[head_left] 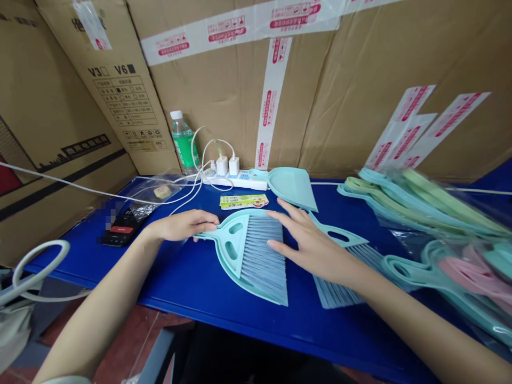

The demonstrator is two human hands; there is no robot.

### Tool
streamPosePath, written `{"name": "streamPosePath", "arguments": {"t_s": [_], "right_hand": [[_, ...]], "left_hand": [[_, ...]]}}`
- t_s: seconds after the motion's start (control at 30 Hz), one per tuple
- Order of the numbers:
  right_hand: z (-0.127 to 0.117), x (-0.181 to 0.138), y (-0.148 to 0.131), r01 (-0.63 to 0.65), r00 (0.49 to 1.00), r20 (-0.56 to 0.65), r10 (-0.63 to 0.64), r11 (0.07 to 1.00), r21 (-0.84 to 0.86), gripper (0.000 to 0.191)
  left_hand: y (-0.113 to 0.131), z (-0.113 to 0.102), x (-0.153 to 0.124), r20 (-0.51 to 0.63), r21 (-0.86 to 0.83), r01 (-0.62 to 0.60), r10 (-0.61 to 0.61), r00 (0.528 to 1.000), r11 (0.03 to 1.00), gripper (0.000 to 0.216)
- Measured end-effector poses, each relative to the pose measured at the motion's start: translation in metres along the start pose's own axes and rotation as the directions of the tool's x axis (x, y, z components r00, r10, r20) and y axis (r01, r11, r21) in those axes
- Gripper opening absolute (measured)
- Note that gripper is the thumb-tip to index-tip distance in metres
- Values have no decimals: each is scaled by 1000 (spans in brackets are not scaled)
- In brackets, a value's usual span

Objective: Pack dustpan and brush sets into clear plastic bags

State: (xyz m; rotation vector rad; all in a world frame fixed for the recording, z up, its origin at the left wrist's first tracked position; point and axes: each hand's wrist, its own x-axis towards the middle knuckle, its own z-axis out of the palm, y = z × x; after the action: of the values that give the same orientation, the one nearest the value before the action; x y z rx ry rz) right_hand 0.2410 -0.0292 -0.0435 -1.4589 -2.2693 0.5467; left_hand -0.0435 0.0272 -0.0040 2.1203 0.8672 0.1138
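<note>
My left hand point(184, 225) is closed around the handle end of a mint-green hand broom point(236, 240) lying nested over a matching dustpan point(224, 261). The broom's grey-blue bristles point(264, 250) point to the right. Over the bristle side hovers my right hand point(300, 234), its fingers spread; whether the fingertips touch the bristles I cannot tell. Beneath my right forearm lies a second hand broom point(332, 290), partly hidden by the arm. Behind my right hand rests another mint dustpan point(294, 186), its handle pointing left.
Bagged green and mint brooms and dustpans point(424, 205) and a bag with pink pieces point(464, 274) crowd the right side. At the back are a power strip point(248, 180), a bottle point(184, 144) and yellow packets point(244, 201). A phone point(124, 229) lies left. Cardboard point(224, 80) walls the blue table point(180, 282).
</note>
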Motion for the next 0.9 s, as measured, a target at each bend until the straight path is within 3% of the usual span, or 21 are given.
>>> {"name": "streamPosePath", "arguments": {"t_s": [0.17, 0.27, 0.37, 0.47, 0.6, 0.7, 0.9], "right_hand": [[1, -5, -12, 107, 955, 281, -95, 994, -29, 79], [3, -7, -15, 112, 928, 364, -83, 992, -58, 83], [5, -7, -15, 116, 923, 378, -79, 990, -77, 83], [5, -7, -14, 124, 918, 388, -79, 988, -94, 82], [5, -7, -15, 121, 921, 383, -73, 987, -104, 82], [6, -7, -16, 122, 926, 371, -75, 987, -106, 82], [4, -6, -18, 131, 920, 384, -76, 984, -121, 81]], "left_hand": [[-2, -1, 1, -13, 145, -27, 30, 999, 989, 31], [-2, -1, -1, -6, 204, -18, 19, 1000, 979, 31], [-1, -3, -2, -47, 289, -24, 39, 998, 957, 27], [1, -6, 5, -160, 442, 3, 76, 984, 897, 23], [1, -6, 27, -311, 741, 168, 110, 944, 650, 23], [-3, -5, 42, -255, 853, 160, 129, 958, 497, 31], [-15, -8, 47, -183, 856, 57, 198, 963, 514, 30]]}}
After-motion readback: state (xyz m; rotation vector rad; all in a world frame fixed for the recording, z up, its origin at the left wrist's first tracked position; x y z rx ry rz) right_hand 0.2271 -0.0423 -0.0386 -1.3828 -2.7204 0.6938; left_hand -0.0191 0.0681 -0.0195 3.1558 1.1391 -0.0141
